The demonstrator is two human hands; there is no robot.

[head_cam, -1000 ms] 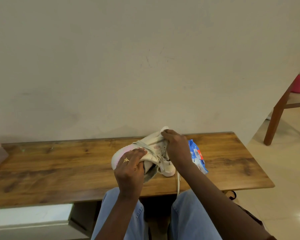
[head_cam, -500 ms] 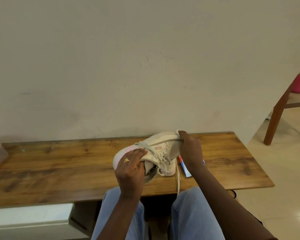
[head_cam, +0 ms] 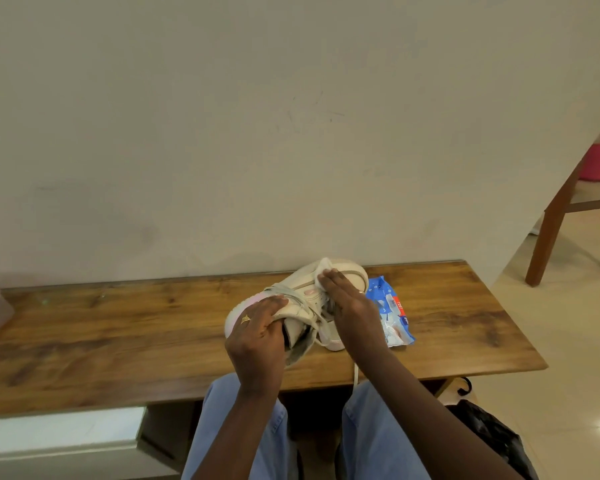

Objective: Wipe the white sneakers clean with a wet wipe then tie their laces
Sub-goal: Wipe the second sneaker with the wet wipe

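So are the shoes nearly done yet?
Not nearly. A wet wipe is already out, with the blue pack lying nearby. Right now the left hand holds the sneaker while the right hand presses the wipe on its side. Left to do: tying. The laces are loose, one dangling past the table edge.

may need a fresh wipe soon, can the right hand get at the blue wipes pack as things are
Probably yes. The blue wet wipes pack lies on the wooden bench just beside the right hand, nothing between them. Its fingers press a white wipe on the sneaker, so they would lift off first.
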